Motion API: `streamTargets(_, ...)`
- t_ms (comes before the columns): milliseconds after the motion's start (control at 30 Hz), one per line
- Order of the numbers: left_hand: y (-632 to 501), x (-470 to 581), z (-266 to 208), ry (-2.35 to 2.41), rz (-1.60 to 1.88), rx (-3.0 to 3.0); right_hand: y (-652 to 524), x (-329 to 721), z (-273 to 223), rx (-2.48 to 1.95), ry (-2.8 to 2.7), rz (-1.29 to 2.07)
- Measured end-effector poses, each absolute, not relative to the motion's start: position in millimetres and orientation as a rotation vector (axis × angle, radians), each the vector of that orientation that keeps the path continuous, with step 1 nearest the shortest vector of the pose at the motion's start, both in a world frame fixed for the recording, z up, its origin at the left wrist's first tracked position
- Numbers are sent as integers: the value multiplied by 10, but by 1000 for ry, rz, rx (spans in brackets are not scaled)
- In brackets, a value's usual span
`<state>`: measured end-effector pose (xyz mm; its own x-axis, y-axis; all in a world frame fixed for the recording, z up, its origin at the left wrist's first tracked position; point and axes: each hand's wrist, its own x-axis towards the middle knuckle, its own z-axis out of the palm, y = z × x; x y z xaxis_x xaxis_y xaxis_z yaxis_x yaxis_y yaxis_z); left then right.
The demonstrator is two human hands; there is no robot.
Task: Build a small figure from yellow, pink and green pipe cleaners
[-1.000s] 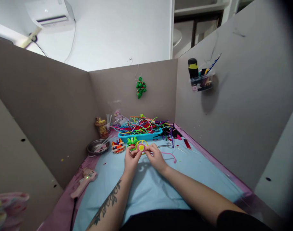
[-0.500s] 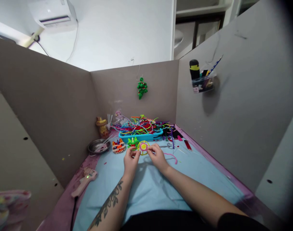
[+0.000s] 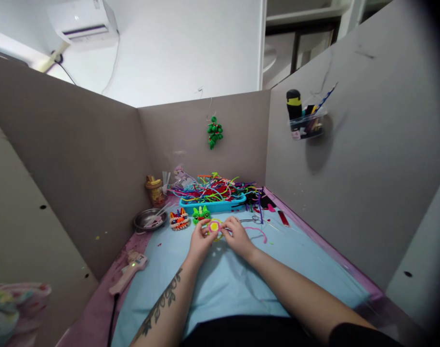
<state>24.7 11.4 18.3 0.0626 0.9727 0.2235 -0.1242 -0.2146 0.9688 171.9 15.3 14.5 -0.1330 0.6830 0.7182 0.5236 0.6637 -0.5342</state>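
Pinching the yellow-and-pink wheel shape (image 3: pixel 214 226) from either side, the left hand (image 3: pixel 200 243) and right hand (image 3: pixel 239 239) each have a fingertip grip on it, above the table (image 3: pixel 234 296). The blue tray (image 3: pixel 213 207) sits toward the table's far edge; a pink glue gun (image 3: pixel 127 276) lies along its left edge.

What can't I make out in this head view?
All in the head view:
yellow and pink disc: edges partly hidden by left hand and right hand
blue tray: floor buried under fuzzy sticks
wall box: contents too small and blurred
cloth: cut off by the left edge
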Motion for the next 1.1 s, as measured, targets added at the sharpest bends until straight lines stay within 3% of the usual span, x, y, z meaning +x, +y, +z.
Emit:
streamTargets(633,122,241,184,930,1264,1494,179,1769,139,-983,-1849,242)
streamTargets(933,140,194,124,1137,1513,1600,218,1773,100,-1008,-1826,273)
streamTargets(1100,174,214,121,902,1316,1421,196,1776,123,-1014,-1840,304)
